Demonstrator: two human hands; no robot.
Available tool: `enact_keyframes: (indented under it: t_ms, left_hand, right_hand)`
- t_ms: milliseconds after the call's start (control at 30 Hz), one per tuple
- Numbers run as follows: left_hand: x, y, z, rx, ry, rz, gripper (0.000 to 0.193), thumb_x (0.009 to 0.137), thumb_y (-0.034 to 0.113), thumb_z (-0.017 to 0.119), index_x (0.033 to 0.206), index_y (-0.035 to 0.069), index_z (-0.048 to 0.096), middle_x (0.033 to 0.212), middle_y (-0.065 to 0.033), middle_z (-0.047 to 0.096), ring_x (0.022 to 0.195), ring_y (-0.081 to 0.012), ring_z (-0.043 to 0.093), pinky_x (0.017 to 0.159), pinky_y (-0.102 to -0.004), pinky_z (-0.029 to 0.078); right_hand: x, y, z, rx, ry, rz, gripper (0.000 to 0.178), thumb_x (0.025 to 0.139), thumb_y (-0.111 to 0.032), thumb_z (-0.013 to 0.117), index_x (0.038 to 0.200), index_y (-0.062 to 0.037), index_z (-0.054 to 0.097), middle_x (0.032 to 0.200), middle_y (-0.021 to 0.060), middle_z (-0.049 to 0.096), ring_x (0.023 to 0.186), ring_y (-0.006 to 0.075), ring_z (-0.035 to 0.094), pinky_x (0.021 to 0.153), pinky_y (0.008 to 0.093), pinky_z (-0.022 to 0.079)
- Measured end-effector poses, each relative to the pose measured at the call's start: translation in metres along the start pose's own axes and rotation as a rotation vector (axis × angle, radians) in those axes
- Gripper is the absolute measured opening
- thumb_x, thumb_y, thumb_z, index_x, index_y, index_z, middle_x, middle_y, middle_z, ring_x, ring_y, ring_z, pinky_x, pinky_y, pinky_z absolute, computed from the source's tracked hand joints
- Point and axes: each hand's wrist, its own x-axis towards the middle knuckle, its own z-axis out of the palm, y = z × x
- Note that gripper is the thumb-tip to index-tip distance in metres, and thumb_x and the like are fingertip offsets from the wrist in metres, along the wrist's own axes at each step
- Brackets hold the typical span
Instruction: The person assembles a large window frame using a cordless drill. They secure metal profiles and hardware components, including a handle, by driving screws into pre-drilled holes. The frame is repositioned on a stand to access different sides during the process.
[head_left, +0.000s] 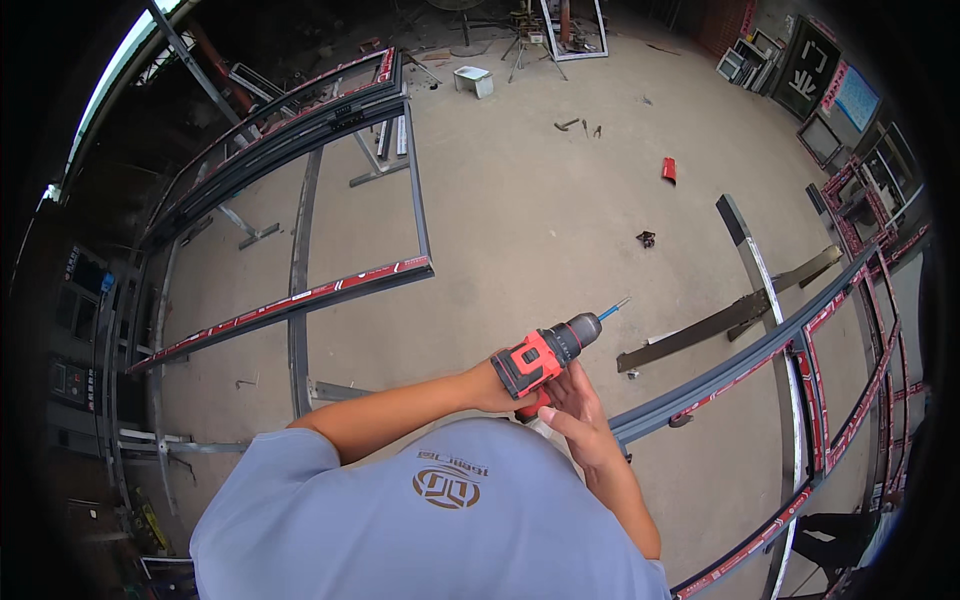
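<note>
In front of my chest is a red and black cordless drill (536,362), with a long bit (615,308) with a blue section pointing away to the right. My left hand (487,387) holds it from behind; the drill body covers most of those fingers. Close against the drill's lower right side is my right hand (583,418), its thumb and fingers apart and the palm partly turned up. No object shows between the right fingers. The lower part of the drill's handle is partly hidden by the hands.
A grey window frame (365,282) with red protective tape lies raised on supports at left. Another taped frame (740,368) stretches along the right, beside a dark metal bar (690,330). On the floor are a red object (669,170), a hammer (567,125) and a white stool-like box (474,81).
</note>
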Motion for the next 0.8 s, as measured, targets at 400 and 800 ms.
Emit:
enact_keyframes:
  t_ms: [400,800]
  left_hand:
    - [0.103,-0.128,-0.113,-0.355,0.343,0.093,0.033,0.082,0.007,0.07,0.114,0.008,0.064,0.101,-0.0078,0.069,0.097,-0.0221,0.066,0.089,-0.0389,0.053]
    - [0.226,-0.258,-0.31,-0.778,0.656,-0.118,0.029,0.077,0.005,0.066,0.105,0.005,0.061,0.085,-0.0008,0.061,0.078,-0.0123,0.058,0.073,-0.0304,0.049]
  right_hand:
    - [0.217,-0.026,-0.101,-0.148,-0.105,0.175,0.071,0.093,-0.001,0.06,0.157,0.004,0.028,0.15,0.0216,0.049,0.14,0.0299,0.048,0.116,0.04,0.037]
    - [0.378,-0.036,-0.272,-0.29,0.601,0.418,0.053,0.094,-0.01,0.06,0.143,0.0072,0.047,0.124,0.0209,0.069,0.11,0.0256,0.069,0.102,0.0353,0.05]
